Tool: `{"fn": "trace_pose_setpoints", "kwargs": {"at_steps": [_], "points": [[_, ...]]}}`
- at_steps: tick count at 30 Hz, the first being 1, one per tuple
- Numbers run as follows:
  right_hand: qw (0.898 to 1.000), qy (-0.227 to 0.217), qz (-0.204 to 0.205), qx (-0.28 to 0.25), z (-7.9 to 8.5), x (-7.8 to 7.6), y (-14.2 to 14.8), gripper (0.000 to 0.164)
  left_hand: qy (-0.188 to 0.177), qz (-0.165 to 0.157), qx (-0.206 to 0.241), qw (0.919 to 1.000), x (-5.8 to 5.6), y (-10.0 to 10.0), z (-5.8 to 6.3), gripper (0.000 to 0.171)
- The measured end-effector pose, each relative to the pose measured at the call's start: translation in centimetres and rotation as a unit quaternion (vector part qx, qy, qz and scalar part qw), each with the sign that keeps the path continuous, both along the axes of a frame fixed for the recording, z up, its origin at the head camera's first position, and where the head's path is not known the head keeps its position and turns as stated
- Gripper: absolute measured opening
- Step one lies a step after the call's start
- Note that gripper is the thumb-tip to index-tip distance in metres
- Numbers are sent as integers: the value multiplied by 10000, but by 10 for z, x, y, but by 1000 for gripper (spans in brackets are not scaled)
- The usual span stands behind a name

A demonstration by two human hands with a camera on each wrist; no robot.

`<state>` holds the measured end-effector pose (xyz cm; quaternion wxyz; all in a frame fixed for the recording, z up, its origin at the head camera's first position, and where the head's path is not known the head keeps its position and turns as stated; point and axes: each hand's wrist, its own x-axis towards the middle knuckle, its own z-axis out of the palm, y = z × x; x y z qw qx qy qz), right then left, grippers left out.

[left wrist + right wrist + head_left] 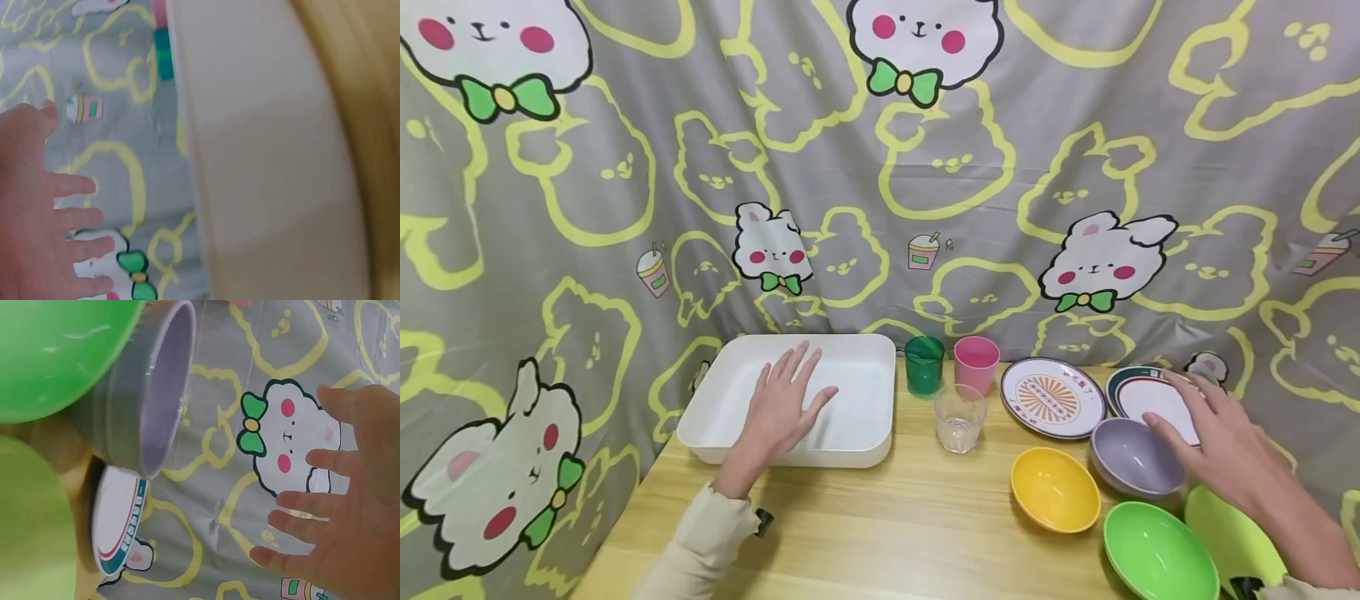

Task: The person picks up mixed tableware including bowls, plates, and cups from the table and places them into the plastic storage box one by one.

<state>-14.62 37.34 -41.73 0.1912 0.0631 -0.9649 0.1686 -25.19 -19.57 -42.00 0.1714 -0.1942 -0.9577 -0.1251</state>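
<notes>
My left hand [784,406], fingers spread and holding nothing, hovers over the white rectangular basin [865,417]. In the left wrist view the left palm [28,212] shows bare beside the basin's wall [269,150]. On the other side, my right hand [1225,437] stretches above the grey-purple bowl [1131,454] and the green-rimmed plate [1150,400], with nothing in it. The right wrist view shows its fingers straight and apart, away from the grey-purple bowl [169,394], the green bowl [56,356] and the plate [119,519].
A green cup [924,367], a pink cup [976,367] and a clear glass [959,421] stand right of the basin. Beyond them are a patterned plate [1052,398], a yellow bowl [1055,490], a green bowl [1161,552] and a yellow-green dish [1232,533]. A printed curtain [850,183] hangs behind.
</notes>
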Motion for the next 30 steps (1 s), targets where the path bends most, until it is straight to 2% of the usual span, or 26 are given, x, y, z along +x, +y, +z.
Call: {"fn": "trace_pose_setpoints", "kwargs": {"at_steps": [5, 11, 18, 23, 30], "points": [[9997, 114, 208, -84, -5, 6, -2, 71, 133, -192, -11, 9997, 12, 10, -7, 68], [9992, -48, 361, -147, -12, 5, -1, 68, 110, -165, -4, 9998, 21, 11, -13, 62], [9978, 355, 489, -273, -35, 13, 21, 55, -16, -249, -153, 9996, 24, 22, -20, 66], [9994, 238, 135, -196, -50, 25, 49, 52, -176, -213, -320, 9991, 24, 35, -26, 69], [9995, -62, -209, -247, -75, 39, 76, 55, -173, -260, -576, 9979, 27, 49, -32, 70]]}}
